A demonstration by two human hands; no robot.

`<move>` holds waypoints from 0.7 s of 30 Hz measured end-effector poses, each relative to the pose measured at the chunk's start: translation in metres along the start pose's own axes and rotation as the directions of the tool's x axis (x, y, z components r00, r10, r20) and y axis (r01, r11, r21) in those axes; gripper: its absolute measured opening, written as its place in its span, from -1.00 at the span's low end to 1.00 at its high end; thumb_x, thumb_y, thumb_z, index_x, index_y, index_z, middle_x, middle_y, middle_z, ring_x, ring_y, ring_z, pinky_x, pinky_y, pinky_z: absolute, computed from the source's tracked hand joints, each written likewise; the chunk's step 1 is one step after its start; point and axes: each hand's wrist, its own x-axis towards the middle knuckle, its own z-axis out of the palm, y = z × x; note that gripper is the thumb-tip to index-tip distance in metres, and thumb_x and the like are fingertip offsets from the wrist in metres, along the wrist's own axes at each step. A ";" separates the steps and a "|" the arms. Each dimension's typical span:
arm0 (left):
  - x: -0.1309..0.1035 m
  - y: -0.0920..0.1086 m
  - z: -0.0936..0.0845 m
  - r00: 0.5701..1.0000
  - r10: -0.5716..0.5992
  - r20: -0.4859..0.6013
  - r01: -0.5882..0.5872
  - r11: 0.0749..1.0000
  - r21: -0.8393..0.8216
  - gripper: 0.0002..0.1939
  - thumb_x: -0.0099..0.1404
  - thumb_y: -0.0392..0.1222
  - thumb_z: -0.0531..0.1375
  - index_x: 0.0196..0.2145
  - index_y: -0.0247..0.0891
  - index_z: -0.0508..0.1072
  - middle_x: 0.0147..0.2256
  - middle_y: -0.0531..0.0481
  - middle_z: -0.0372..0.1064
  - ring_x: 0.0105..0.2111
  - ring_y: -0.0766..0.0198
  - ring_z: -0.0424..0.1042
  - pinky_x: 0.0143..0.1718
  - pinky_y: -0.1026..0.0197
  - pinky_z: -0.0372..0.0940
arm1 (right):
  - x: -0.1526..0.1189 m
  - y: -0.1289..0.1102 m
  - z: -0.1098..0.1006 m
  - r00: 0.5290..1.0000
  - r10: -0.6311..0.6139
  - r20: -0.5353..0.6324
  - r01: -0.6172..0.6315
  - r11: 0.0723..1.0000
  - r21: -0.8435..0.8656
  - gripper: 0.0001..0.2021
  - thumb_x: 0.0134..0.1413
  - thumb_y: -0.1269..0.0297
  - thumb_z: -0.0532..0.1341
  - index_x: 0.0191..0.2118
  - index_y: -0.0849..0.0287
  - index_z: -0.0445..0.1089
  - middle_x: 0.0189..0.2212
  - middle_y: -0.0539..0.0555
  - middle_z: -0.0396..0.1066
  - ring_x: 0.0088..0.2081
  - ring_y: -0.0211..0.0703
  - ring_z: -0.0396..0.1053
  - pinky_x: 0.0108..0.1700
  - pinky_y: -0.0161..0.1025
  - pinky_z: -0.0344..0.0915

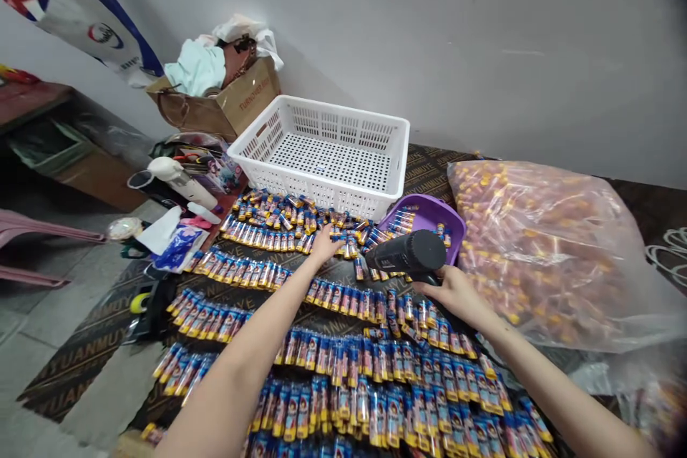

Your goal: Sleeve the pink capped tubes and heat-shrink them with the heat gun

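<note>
Rows of small blue-and-yellow tubes in clear wrap (333, 358) lie side by side on the dark printed surface. At the far end a looser heap of the same tubes (279, 211) lies in front of the white basket. My left hand (325, 246) reaches into the edge of that heap, thumb and fingers apart against the tubes; its fingertips are partly hidden. My right hand (454, 291) is wrapped round the handle of a black hair dryer (397, 252), its barrel level above the tubes and pointing left. Behind the dryer sits a purple basin (456, 225) with some tubes inside.
A white perforated basket (322, 182) stands against the wall. On the right bulges a large clear bag of pink-and-yellow pieces (547, 250). A cardboard box (252, 96), a white bottle (185, 182) and a blue-and-white packet (179, 247) are on the left, with a pink stool (37, 225) beyond.
</note>
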 end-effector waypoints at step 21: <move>-0.265 -0.200 -0.179 0.692 -0.527 -0.492 0.294 0.829 -0.475 -0.45 -0.19 0.10 0.24 -0.27 -0.32 0.40 -0.29 -0.18 0.45 -0.22 -0.01 0.45 -0.04 -0.10 0.30 | 0.077 -0.063 0.044 0.982 -0.138 0.129 0.150 0.985 -0.084 -0.66 -0.15 0.20 0.23 -0.22 0.30 0.46 -0.27 0.09 0.51 -0.23 0.05 0.41 -0.18 -0.16 0.30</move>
